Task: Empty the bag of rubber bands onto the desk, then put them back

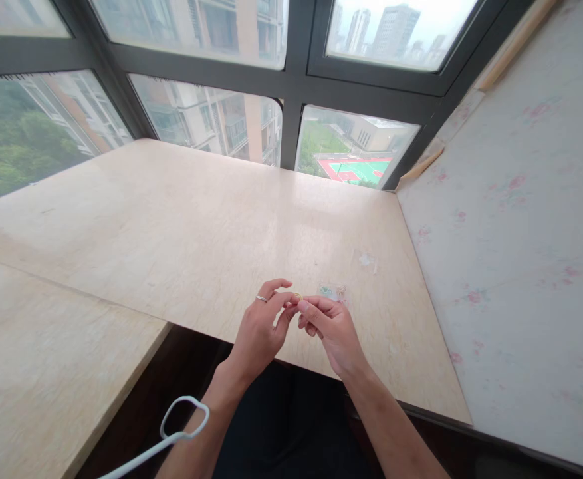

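Above the front part of the stone ledge, my left hand (267,322) and my right hand (332,326) meet at the fingertips. Pinched between them is a small thin yellow loop (298,295), too small to make out fully. The thumb and index finger of each hand close on it, while the other left fingers stay loosely raised. A silver ring (262,299) sits on a left finger. Just behind my right hand lies a small clear case (327,291) with green and reddish thin pieces in it, partly covered by that hand.
Farther back on the pale ledge (196,219) lies a clear packet (365,261) with a whitish patch. Dark-framed windows (294,86) rise behind, and a flowered wall (515,253) bounds the right. A white looped strip (185,436) crosses in front of my left forearm.
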Demonstrator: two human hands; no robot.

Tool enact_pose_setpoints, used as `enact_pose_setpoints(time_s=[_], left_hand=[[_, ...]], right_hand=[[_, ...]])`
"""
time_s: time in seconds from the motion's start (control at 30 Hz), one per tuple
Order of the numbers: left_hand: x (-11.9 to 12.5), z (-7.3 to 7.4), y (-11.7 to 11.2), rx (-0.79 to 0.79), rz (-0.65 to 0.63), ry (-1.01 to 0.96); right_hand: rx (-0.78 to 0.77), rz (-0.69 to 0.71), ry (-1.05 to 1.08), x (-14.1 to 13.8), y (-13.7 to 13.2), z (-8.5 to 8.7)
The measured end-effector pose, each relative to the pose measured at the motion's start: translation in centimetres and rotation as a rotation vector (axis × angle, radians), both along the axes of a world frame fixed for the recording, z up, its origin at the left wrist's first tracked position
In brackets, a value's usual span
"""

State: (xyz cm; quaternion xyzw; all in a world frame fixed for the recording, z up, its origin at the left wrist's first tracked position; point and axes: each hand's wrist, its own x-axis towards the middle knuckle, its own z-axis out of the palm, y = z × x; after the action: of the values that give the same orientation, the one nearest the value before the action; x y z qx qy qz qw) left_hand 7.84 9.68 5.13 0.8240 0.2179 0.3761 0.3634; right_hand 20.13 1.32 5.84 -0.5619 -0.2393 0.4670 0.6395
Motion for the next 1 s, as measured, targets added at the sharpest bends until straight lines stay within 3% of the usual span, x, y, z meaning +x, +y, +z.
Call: enact_pose_setpoints(time_s=[0.13, 0.3, 0.47, 0.63, 0.8, 1.0], left_hand=[[0.4, 0.0, -0.3, -0.069, -0.030, -0.035], [0.9, -0.4, -1.0, -0.438, -0.085, -0.091], [1.6, -1.3, -1.8, -0.741, 0.035, -0.157], [1.8, -1.0, -1.6, -0.678, -0.079, -0.064], [2.0, -0.7, -1.8, -0.551, -0.040, -0.101], [3.7, -2.3, -2.7, -0.779, -0.001, -0.271]], right_hand=[[-0.016, -0.077, -0.023, 0.3, -0.1, -0.5], [-0.022, -0.126, -0.147, 0.9, -0.7, -1.2], [-0.033, -0.071, -0.258, 1.7, -1.4, -1.6], [-0.024, 0.056, -0.350, 2.6, -1.9, -0.8], [-0.061, 0.111, -0.452, 3.0, -2.1, -0.2], [-0.133, -0.057, -0.541, 2.7, -2.0, -0.3]])
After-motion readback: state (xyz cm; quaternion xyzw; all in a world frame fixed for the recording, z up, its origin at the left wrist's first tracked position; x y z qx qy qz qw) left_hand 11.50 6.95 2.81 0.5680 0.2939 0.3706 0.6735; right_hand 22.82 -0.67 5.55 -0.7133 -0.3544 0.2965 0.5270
